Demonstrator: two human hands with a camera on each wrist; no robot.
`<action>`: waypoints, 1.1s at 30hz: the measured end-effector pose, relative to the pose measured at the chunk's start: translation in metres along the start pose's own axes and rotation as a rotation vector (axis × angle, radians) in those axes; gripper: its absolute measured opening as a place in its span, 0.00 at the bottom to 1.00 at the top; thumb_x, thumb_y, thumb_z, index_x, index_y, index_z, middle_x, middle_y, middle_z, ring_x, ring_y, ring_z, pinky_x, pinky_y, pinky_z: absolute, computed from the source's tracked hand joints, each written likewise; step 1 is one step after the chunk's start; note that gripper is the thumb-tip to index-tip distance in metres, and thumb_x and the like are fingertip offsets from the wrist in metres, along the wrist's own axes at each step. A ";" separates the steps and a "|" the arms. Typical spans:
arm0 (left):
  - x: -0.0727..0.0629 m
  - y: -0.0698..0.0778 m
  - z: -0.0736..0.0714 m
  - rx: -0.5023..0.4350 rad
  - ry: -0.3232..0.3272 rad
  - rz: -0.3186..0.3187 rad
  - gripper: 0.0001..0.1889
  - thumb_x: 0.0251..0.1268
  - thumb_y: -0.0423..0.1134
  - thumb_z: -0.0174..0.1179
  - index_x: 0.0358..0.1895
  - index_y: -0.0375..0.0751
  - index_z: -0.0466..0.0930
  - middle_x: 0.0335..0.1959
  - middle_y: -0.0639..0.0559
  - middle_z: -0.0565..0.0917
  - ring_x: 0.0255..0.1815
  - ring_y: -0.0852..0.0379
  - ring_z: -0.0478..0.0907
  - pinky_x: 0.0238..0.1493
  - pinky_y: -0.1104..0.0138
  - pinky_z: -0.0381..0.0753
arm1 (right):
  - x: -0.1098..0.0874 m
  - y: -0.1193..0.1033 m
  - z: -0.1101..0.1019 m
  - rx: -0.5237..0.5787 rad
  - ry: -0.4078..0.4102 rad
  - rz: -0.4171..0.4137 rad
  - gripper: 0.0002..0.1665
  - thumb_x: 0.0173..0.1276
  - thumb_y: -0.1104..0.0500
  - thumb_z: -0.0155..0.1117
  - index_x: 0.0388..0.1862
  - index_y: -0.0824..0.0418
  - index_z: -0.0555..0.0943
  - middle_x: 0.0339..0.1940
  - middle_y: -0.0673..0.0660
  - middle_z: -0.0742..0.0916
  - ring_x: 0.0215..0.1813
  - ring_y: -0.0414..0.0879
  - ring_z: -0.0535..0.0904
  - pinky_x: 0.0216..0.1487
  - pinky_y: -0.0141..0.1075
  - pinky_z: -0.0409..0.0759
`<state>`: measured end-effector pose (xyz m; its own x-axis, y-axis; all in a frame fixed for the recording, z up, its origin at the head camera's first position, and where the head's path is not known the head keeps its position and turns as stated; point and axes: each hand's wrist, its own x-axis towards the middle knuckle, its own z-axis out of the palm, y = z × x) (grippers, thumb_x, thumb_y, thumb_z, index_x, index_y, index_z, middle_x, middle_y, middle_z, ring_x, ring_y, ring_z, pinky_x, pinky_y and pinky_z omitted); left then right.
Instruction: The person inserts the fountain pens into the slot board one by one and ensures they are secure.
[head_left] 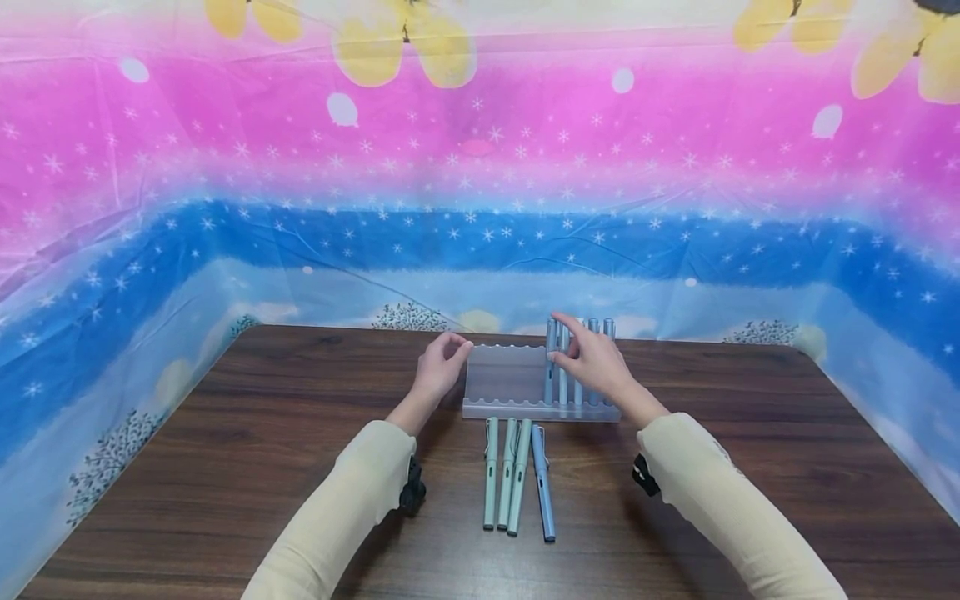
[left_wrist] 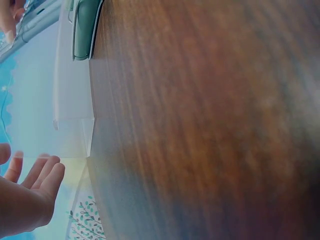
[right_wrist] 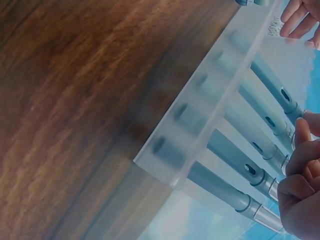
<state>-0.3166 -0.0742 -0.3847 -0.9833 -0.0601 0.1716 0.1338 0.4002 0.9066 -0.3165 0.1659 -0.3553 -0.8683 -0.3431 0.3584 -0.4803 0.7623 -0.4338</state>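
Note:
A clear pen rack (head_left: 506,375) stands upright on the table, its right part holding several capped pens in its slots. My right hand (head_left: 596,362) is at the leftmost racked pen (head_left: 550,379), a blue-grey one; the index finger is at its top and the thumb lower on its side. In the right wrist view that pen (right_wrist: 274,85) stands in its slot beside the curled fingers. At the rack's upper left corner is my left hand (head_left: 440,364), thumb tip by the edge; the left wrist view shows its fingers (left_wrist: 49,177) fairly straight.
Three green pens (head_left: 491,475) and a blue pen (head_left: 543,483) lie on the brown wooden table (head_left: 300,433) in front of the rack. A patterned cloth (head_left: 480,242) hangs around the table's back and sides.

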 end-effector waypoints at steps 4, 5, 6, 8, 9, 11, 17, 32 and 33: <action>0.000 0.000 0.000 -0.005 -0.001 0.000 0.11 0.64 0.42 0.51 0.40 0.37 0.73 0.44 0.43 0.77 0.48 0.47 0.71 0.48 0.55 0.67 | 0.002 -0.001 0.000 0.008 -0.023 0.013 0.36 0.61 0.55 0.60 0.66 0.55 0.58 0.15 0.49 0.74 0.14 0.43 0.66 0.17 0.36 0.65; 0.000 0.000 0.000 -0.005 -0.002 0.001 0.11 0.64 0.42 0.51 0.40 0.37 0.73 0.43 0.43 0.77 0.48 0.47 0.71 0.48 0.55 0.67 | 0.002 -0.002 0.000 0.008 -0.028 0.015 0.36 0.61 0.55 0.59 0.66 0.55 0.58 0.15 0.49 0.74 0.14 0.43 0.66 0.17 0.36 0.65; 0.000 -0.001 0.000 -0.003 -0.002 0.002 0.11 0.64 0.42 0.51 0.40 0.37 0.73 0.43 0.43 0.77 0.47 0.47 0.71 0.47 0.55 0.68 | 0.002 -0.002 0.000 0.008 -0.033 0.017 0.36 0.61 0.55 0.59 0.66 0.55 0.58 0.15 0.49 0.74 0.14 0.43 0.66 0.17 0.36 0.65; 0.001 -0.001 0.001 0.000 -0.003 0.003 0.11 0.64 0.42 0.51 0.40 0.38 0.73 0.43 0.43 0.77 0.47 0.47 0.71 0.47 0.55 0.68 | 0.003 -0.002 0.000 0.004 -0.043 0.023 0.36 0.61 0.55 0.59 0.67 0.55 0.57 0.14 0.49 0.74 0.13 0.43 0.66 0.17 0.36 0.65; 0.001 -0.001 0.001 0.003 -0.002 0.003 0.11 0.63 0.43 0.51 0.40 0.38 0.73 0.42 0.43 0.77 0.46 0.47 0.71 0.46 0.55 0.68 | 0.003 -0.003 0.000 0.004 -0.048 0.024 0.36 0.62 0.55 0.59 0.67 0.55 0.57 0.13 0.49 0.73 0.13 0.43 0.66 0.17 0.36 0.64; 0.001 -0.001 0.000 0.005 -0.001 0.001 0.11 0.63 0.43 0.51 0.40 0.38 0.73 0.42 0.44 0.77 0.46 0.47 0.71 0.46 0.55 0.68 | 0.003 -0.004 -0.001 0.003 -0.055 0.028 0.36 0.62 0.55 0.59 0.67 0.55 0.57 0.12 0.50 0.73 0.12 0.43 0.65 0.17 0.36 0.64; 0.000 0.000 0.000 -0.004 0.000 0.003 0.11 0.63 0.43 0.51 0.40 0.38 0.73 0.42 0.44 0.77 0.47 0.47 0.70 0.47 0.55 0.67 | 0.003 -0.004 -0.002 0.006 -0.060 0.027 0.37 0.61 0.55 0.59 0.67 0.55 0.56 0.11 0.50 0.72 0.11 0.44 0.63 0.15 0.36 0.62; 0.002 -0.002 0.001 0.015 0.008 0.004 0.11 0.63 0.43 0.51 0.40 0.38 0.73 0.42 0.44 0.77 0.46 0.48 0.71 0.46 0.56 0.69 | -0.003 0.002 -0.005 0.037 0.057 0.002 0.35 0.61 0.55 0.59 0.66 0.52 0.58 0.15 0.48 0.74 0.13 0.43 0.66 0.18 0.37 0.66; 0.002 -0.002 0.001 0.014 0.008 0.004 0.11 0.63 0.43 0.51 0.40 0.38 0.73 0.42 0.44 0.77 0.46 0.48 0.71 0.46 0.56 0.69 | -0.004 0.002 -0.005 0.035 0.077 -0.012 0.34 0.61 0.55 0.59 0.65 0.52 0.60 0.15 0.48 0.75 0.13 0.42 0.66 0.17 0.37 0.66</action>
<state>-0.3185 -0.0746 -0.3864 -0.9818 -0.0656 0.1783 0.1359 0.4133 0.9004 -0.3135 0.1717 -0.3536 -0.8510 -0.3078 0.4255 -0.4957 0.7383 -0.4575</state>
